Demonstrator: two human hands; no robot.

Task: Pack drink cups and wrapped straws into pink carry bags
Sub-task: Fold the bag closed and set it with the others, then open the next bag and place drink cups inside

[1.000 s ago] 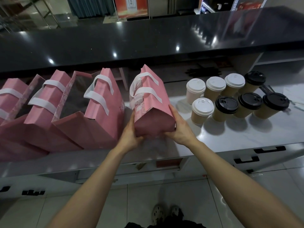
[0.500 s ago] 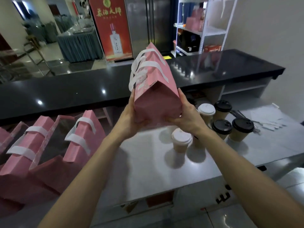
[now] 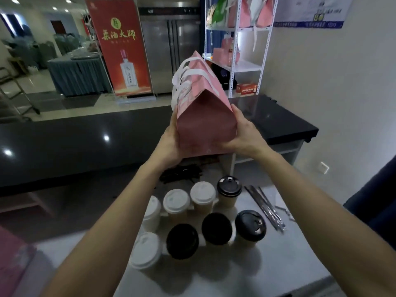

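Since a moment ago you have lifted the pink paper carry bag (image 3: pixel 205 116) with white ribbon handles off the grey table (image 3: pixel 278 264) and swung it to the right — it now hangs in the air above the table's far edge, tipped away from you so its flat bottom faces you. Your left hand (image 3: pixel 169 144) cups the bag's left lower corner and your right hand (image 3: pixel 240 136) wraps the right one, fingers curled round the base; each grip is closed on the bag, likely to support whatever sits inside from beneath. Below, toward the table's far right, stand the tan paper cups: white-lidded ones (image 3: pixel 176 200) on the left, black-lidded ones (image 3: pixel 216 228) on the right — grouped close, handy for the next bag. Clear-wrapped straws (image 3: pixel 265 206) lie just beside them along the right edge. A sliver of another pink bag (image 3: pixel 12 260) shows at the left edge. This bag looks finished and bound for somewhere off the table.
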